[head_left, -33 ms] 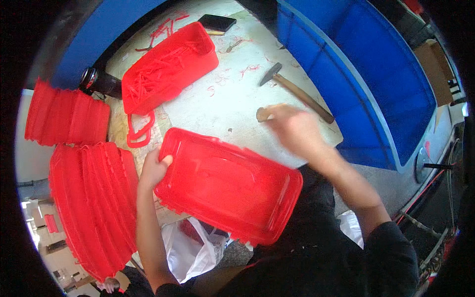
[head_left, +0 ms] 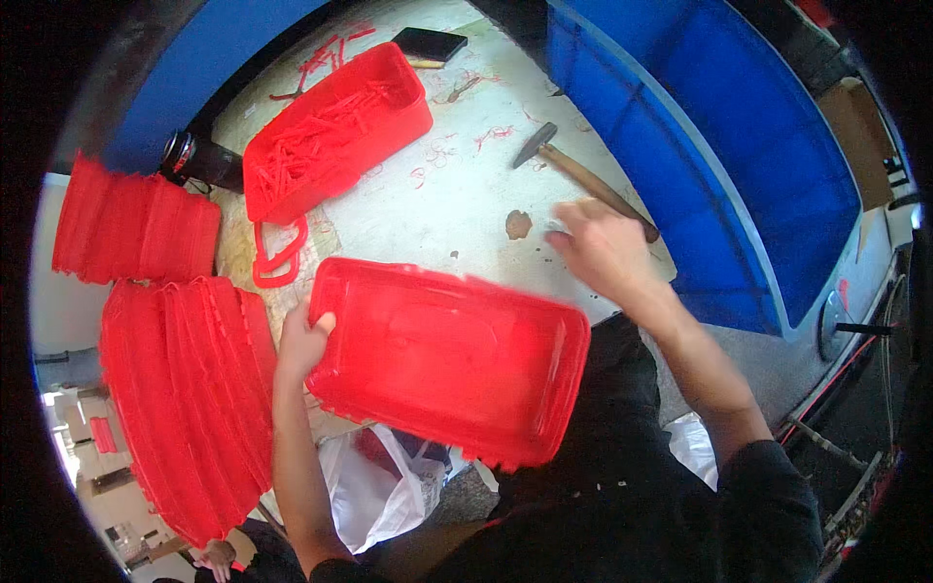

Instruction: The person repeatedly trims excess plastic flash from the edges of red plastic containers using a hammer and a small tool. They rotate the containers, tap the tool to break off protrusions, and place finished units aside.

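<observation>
My left hand (head_left: 305,340) grips the left end of a shallow red plastic tray (head_left: 437,360), with the thumb over its rim. The tray is tilted with its inside facing up, and its edges look ragged in places. My right hand (head_left: 610,255) hovers over the pale tabletop beyond the tray's right end, slightly blurred. Its fingers are loosely bent with a gap to the thumb, and no object shows in it. A hammer (head_left: 588,183) with a wooden handle lies just past this hand. A brown round spot (head_left: 518,225) is on the tabletop beside its fingertips.
A red bin (head_left: 389,136) full of red strips stands at the far left, next to a dark cylinder (head_left: 209,163). Stacks of red trays (head_left: 190,398) fill the left side. A large blue crate (head_left: 671,175) bounds the right. White bags (head_left: 374,491) hang below the tray.
My right hand has moved right, away from the brown spot, which now shows fully. The red tray in my left hand has shifted and tilted slightly.
</observation>
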Action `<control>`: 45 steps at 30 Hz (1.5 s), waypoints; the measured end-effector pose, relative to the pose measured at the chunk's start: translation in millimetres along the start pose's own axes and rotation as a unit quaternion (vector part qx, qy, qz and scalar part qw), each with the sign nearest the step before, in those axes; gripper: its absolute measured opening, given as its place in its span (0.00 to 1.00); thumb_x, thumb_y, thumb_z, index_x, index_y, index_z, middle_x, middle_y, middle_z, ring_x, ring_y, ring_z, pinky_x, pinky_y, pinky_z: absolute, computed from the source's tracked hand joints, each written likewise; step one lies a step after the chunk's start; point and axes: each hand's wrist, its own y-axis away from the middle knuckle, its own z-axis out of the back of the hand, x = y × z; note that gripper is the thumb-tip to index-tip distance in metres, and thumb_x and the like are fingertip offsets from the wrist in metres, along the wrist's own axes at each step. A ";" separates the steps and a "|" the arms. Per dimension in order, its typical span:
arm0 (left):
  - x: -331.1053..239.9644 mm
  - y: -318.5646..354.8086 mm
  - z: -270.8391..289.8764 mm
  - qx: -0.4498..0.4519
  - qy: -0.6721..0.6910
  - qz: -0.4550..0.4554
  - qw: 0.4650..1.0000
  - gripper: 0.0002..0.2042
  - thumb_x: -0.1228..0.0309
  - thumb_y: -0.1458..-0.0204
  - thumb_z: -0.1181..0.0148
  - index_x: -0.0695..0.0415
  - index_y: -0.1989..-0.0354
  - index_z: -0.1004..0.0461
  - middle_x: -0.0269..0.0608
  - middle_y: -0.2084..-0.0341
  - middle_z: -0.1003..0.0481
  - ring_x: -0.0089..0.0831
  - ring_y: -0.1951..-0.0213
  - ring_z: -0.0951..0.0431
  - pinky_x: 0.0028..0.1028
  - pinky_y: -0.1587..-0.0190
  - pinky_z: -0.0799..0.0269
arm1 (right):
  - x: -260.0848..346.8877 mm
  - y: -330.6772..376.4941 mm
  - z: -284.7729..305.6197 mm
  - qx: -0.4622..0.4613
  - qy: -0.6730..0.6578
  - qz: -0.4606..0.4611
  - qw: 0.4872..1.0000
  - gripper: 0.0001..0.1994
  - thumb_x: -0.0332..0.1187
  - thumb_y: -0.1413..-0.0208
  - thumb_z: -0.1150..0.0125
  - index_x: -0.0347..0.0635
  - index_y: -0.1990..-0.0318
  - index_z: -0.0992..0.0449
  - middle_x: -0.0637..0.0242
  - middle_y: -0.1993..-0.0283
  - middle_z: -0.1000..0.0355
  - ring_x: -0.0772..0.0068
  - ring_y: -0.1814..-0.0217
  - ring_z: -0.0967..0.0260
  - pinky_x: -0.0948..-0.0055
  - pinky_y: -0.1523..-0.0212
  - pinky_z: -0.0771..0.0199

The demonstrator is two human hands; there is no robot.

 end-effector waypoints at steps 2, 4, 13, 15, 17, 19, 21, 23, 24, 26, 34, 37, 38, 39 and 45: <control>33.6 23.4 9.2 -0.043 -0.054 -0.018 0.997 0.18 0.77 0.43 0.43 0.65 0.44 0.30 0.46 0.56 0.20 0.33 0.56 0.21 0.32 0.50 0.26 | -47.3 19.0 -11.8 -0.067 0.101 -0.108 0.987 0.19 0.46 0.44 0.40 0.39 0.58 0.33 0.52 0.61 0.29 0.50 0.56 0.26 0.56 0.63 0.21; 49.6 43.1 15.0 -0.058 -0.018 0.041 0.997 0.19 0.76 0.44 0.42 0.65 0.44 0.31 0.49 0.56 0.20 0.37 0.56 0.20 0.34 0.49 0.27 | -61.8 24.6 -45.9 -0.180 0.049 -0.118 0.975 0.10 0.39 0.44 0.41 0.45 0.60 0.29 0.55 0.64 0.28 0.50 0.62 0.26 0.53 0.66 0.24; -88.2 29.7 -58.1 -0.165 -0.237 -0.282 0.915 0.18 0.68 0.44 0.37 0.64 0.48 0.26 0.56 0.49 0.24 0.49 0.48 0.24 0.40 0.45 0.30 | -57.6 64.9 -47.5 -0.142 -0.474 -0.195 0.847 0.07 0.34 0.31 0.49 0.41 0.56 0.27 0.72 0.71 0.32 0.80 0.75 0.36 0.76 0.73 0.34; -110.1 -6.3 -87.1 -0.150 -0.260 -0.357 0.885 0.19 0.64 0.44 0.37 0.64 0.48 0.26 0.57 0.50 0.24 0.51 0.49 0.24 0.41 0.46 0.29 | -54.8 56.5 -45.8 -0.071 -0.568 -0.189 0.798 0.12 0.38 0.28 0.55 0.41 0.57 0.27 0.73 0.76 0.35 0.85 0.78 0.41 0.81 0.77 0.41; -118.7 -29.9 -109.1 -0.132 -0.292 -0.331 0.887 0.22 0.59 0.44 0.37 0.63 0.48 0.26 0.57 0.54 0.23 0.52 0.52 0.22 0.42 0.49 0.28 | -55.3 42.8 -46.8 -0.049 -0.585 -0.211 0.781 0.15 0.41 0.28 0.58 0.42 0.59 0.27 0.76 0.77 0.37 0.85 0.80 0.44 0.81 0.78 0.45; -120.4 -44.6 -123.4 -0.081 -0.311 -0.227 0.919 0.24 0.53 0.44 0.38 0.61 0.49 0.25 0.56 0.57 0.21 0.52 0.54 0.21 0.43 0.51 0.27 | -56.3 28.1 -49.0 -0.034 -0.602 -0.216 0.768 0.17 0.43 0.27 0.59 0.43 0.61 0.27 0.77 0.77 0.38 0.86 0.80 0.47 0.81 0.79 0.47; -119.1 -48.5 -130.1 -0.089 -0.383 -0.210 0.895 0.23 0.47 0.45 0.40 0.57 0.55 0.23 0.50 0.64 0.19 0.50 0.61 0.19 0.44 0.60 0.27 | -56.9 13.7 -51.8 -0.026 -0.603 -0.246 0.758 0.18 0.43 0.27 0.59 0.43 0.64 0.28 0.78 0.77 0.39 0.86 0.79 0.48 0.80 0.77 0.47; -118.5 -47.3 -132.5 -0.086 -0.382 -0.198 0.899 0.23 0.46 0.45 0.40 0.57 0.59 0.23 0.48 0.65 0.19 0.50 0.63 0.19 0.45 0.63 0.28 | -57.2 1.8 -54.4 -0.044 -0.565 -0.232 0.791 0.19 0.43 0.29 0.58 0.40 0.64 0.26 0.75 0.77 0.36 0.83 0.77 0.44 0.77 0.74 0.42; -118.5 -46.6 -132.9 -0.086 -0.377 -0.197 0.901 0.23 0.46 0.45 0.40 0.57 0.60 0.23 0.47 0.65 0.19 0.50 0.63 0.19 0.45 0.64 0.28 | -56.8 -3.1 -55.9 -0.043 -0.540 -0.230 0.809 0.19 0.43 0.29 0.57 0.38 0.64 0.25 0.73 0.77 0.35 0.82 0.76 0.41 0.75 0.73 0.40; -119.4 -46.0 -133.4 -0.092 -0.375 -0.195 0.902 0.23 0.46 0.45 0.40 0.57 0.62 0.23 0.47 0.65 0.19 0.50 0.64 0.19 0.45 0.65 0.28 | -57.3 -8.2 -57.4 -0.049 -0.547 -0.232 0.803 0.19 0.42 0.30 0.56 0.37 0.65 0.25 0.72 0.76 0.34 0.80 0.73 0.40 0.74 0.69 0.39; -120.7 -48.6 -136.0 -0.100 -0.400 -0.183 0.892 0.23 0.46 0.45 0.40 0.57 0.64 0.23 0.48 0.69 0.19 0.50 0.67 0.18 0.45 0.67 0.29 | -56.0 -2.9 -61.2 -0.053 -0.533 -0.194 0.822 0.19 0.42 0.29 0.56 0.37 0.64 0.26 0.73 0.76 0.34 0.81 0.71 0.41 0.72 0.67 0.37; -122.6 -47.4 -135.3 -0.094 -0.397 -0.167 0.897 0.24 0.45 0.45 0.40 0.57 0.64 0.22 0.50 0.72 0.19 0.49 0.68 0.19 0.44 0.68 0.29 | -52.2 5.6 -58.9 -0.009 -0.529 -0.245 0.812 0.18 0.42 0.29 0.56 0.38 0.65 0.26 0.74 0.76 0.36 0.82 0.71 0.41 0.72 0.67 0.38; -123.5 -47.2 -135.1 -0.097 -0.398 -0.169 0.896 0.24 0.44 0.45 0.40 0.57 0.64 0.22 0.50 0.72 0.19 0.49 0.68 0.19 0.44 0.68 0.29 | -50.6 9.2 -57.9 -0.007 -0.532 -0.241 0.812 0.18 0.42 0.29 0.56 0.38 0.65 0.27 0.74 0.76 0.37 0.82 0.71 0.41 0.73 0.67 0.38; -124.3 -47.0 -135.0 -0.096 -0.398 -0.165 0.897 0.24 0.43 0.46 0.39 0.56 0.62 0.21 0.51 0.73 0.20 0.50 0.68 0.19 0.45 0.67 0.28 | -49.0 13.5 -56.8 -0.002 -0.530 -0.249 0.811 0.18 0.42 0.28 0.56 0.38 0.65 0.27 0.75 0.76 0.37 0.82 0.71 0.42 0.74 0.67 0.38; -127.5 -46.4 -135.4 -0.089 -0.401 -0.151 0.899 0.25 0.42 0.47 0.39 0.55 0.60 0.20 0.52 0.74 0.20 0.51 0.67 0.18 0.46 0.65 0.27 | -39.4 43.0 -59.1 0.007 -0.556 -0.256 0.791 0.18 0.42 0.28 0.56 0.39 0.66 0.28 0.76 0.75 0.38 0.82 0.71 0.42 0.76 0.68 0.38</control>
